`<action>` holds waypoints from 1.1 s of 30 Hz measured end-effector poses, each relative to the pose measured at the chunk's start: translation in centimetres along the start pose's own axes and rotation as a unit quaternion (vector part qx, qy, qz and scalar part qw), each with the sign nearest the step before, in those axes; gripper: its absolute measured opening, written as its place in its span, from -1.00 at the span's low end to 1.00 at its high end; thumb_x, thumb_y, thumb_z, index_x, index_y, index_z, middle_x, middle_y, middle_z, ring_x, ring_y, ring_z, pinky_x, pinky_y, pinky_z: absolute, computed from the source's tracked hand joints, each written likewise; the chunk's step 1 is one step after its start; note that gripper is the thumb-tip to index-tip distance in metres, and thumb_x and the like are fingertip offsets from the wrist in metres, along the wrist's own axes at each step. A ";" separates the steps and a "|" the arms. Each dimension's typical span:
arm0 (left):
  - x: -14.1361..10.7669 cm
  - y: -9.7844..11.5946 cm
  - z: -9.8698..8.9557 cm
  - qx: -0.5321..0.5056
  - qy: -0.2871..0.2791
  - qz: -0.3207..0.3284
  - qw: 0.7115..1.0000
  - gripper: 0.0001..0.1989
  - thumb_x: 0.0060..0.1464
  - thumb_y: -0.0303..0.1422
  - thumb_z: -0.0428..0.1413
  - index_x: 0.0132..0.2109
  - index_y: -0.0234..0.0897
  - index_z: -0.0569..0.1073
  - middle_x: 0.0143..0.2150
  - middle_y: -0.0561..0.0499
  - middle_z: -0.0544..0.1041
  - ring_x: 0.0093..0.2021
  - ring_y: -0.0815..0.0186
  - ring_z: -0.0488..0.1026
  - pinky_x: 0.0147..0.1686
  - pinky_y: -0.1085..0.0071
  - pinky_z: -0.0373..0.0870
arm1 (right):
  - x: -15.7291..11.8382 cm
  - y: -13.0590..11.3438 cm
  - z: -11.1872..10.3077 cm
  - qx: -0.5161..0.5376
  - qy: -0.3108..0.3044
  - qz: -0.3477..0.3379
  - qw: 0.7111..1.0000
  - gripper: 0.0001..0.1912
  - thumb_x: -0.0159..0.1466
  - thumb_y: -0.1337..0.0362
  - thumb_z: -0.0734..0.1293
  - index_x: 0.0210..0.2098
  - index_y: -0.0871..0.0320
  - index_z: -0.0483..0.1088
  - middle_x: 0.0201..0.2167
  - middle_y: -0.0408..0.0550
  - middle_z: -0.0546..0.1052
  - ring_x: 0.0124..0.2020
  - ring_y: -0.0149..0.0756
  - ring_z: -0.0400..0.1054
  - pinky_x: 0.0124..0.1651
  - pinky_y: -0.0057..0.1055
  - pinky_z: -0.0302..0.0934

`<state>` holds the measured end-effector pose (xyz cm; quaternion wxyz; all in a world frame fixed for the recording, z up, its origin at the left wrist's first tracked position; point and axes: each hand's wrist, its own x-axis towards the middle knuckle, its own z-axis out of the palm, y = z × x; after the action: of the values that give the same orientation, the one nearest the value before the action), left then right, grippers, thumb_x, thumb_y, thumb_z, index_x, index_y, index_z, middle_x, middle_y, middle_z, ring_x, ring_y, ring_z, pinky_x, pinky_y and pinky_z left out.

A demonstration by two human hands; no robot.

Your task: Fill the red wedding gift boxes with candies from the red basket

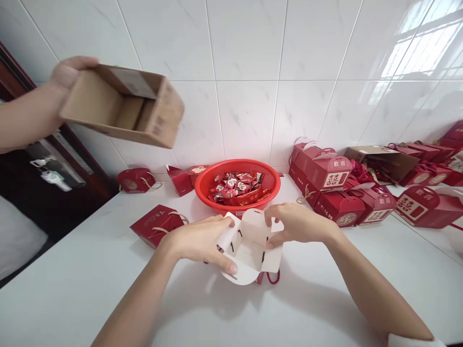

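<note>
Between my hands stands a small gift box (252,253) with its white flaps folded outward and its pale inside showing. My left hand (206,243) grips the left and front flaps, thumb pressed on the front one. With thumb and fingers, my right hand (289,226) pinches the right flap. A dark red cord (274,277) hangs out at the box's lower right. Right behind it sits a red plastic basket (273,185) of wrapped candies (238,188). A closed red gift box (158,224) with rope handles lies left of my left hand.
At the upper left, another person's hand (70,72) holds an open cardboard carton (125,103) in the air. Several red gift boxes (334,173) are stacked at right, near another carton (394,161). A small red bag (135,180) rests by the tiled wall (246,111).
</note>
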<state>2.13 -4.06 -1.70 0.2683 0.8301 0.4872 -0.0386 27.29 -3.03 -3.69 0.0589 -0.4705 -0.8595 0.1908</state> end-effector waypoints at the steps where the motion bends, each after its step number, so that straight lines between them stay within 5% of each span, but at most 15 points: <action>1: 0.0 -0.1 -0.1 0.004 -0.020 -0.001 1.000 -0.40 -0.36 0.04 0.35 -0.18 -0.16 0.43 -0.14 0.01 0.53 -0.15 0.06 0.52 -0.34 0.38 0.37 | -0.2 -0.1 -0.2 -0.013 -0.017 0.011 1.000 -0.59 0.05 -0.01 0.53 -0.28 0.09 0.40 -0.33 -0.07 0.53 -0.38 -0.22 0.37 -0.37 -0.38 0.08; 8: 2.4 -1.4 0.4 -0.030 -0.120 -0.072 0.990 -0.12 -0.46 0.01 0.40 0.01 -0.18 0.23 0.01 -0.11 0.44 -0.18 0.06 0.52 -0.41 0.35 0.41 | 0.6 -0.6 -0.3 -0.037 -0.152 0.078 0.985 -0.24 0.00 -0.24 0.46 0.00 0.12 0.32 -0.15 0.06 0.52 -0.17 0.00 0.41 -0.30 -0.34 0.15; 13: 2.8 -2.3 0.2 -0.106 -0.133 -0.052 0.984 -0.20 -0.37 -0.04 0.39 0.02 -0.19 0.26 -0.01 -0.10 0.45 -0.24 0.16 0.51 -0.51 0.41 0.39 | 1.5 0.0 0.1 -0.005 -0.171 0.078 0.982 -0.21 -0.06 -0.27 0.48 -0.04 0.13 0.32 -0.23 0.01 0.51 -0.26 -0.07 0.40 -0.31 -0.35 0.15; 19: 0.5 -4.0 -2.6 -0.163 0.002 0.064 0.984 -0.52 -0.02 -0.07 0.27 0.04 -0.11 0.50 0.00 0.00 0.60 -0.03 0.14 0.55 -0.15 0.39 0.46 | -0.4 1.4 -1.7 0.034 -0.066 0.010 0.997 -0.38 0.05 -0.19 0.46 -0.06 0.10 0.42 -0.16 0.05 0.55 -0.18 -0.06 0.43 -0.28 -0.33 0.20; 24: 4.3 -5.6 -4.7 -0.138 0.182 0.076 0.971 -0.62 0.03 -0.08 0.21 -0.06 -0.16 0.57 -0.01 -0.05 0.63 0.02 0.11 0.55 -0.04 0.33 0.45 | 2.6 3.3 -3.2 0.135 0.170 -0.052 0.975 -0.67 0.25 -0.02 0.34 -0.31 0.14 0.47 -0.27 -0.03 0.59 -0.28 -0.23 0.44 -0.24 -0.35 0.24; 27: 8.9 -5.8 -4.8 -0.072 0.173 0.061 0.980 -0.51 -0.04 -0.03 0.24 0.00 -0.18 0.57 0.03 -0.10 0.62 0.04 0.01 0.54 -0.03 0.28 0.45 | 7.6 4.2 -2.3 0.171 0.271 -0.023 0.947 -0.78 0.26 0.12 0.33 -0.34 0.15 0.46 -0.31 -0.04 0.59 -0.28 -0.24 0.46 -0.20 -0.35 0.27; 33: 15.1 -7.2 -2.3 0.073 0.112 -0.001 0.991 -0.06 -0.23 -0.01 0.34 0.32 -0.16 0.33 0.44 -0.24 0.18 0.40 -0.20 0.11 0.25 0.05 0.22 | 14.7 6.1 0.9 0.147 0.247 0.027 0.957 -0.67 0.28 0.15 0.33 -0.01 0.15 0.44 -0.02 0.08 0.55 -0.02 -0.14 0.44 -0.01 -0.25 0.29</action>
<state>3.66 11.71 -7.60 0.1504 0.8462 0.5108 0.0191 23.73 11.92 -8.04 0.3331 -0.5121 -0.7675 0.1945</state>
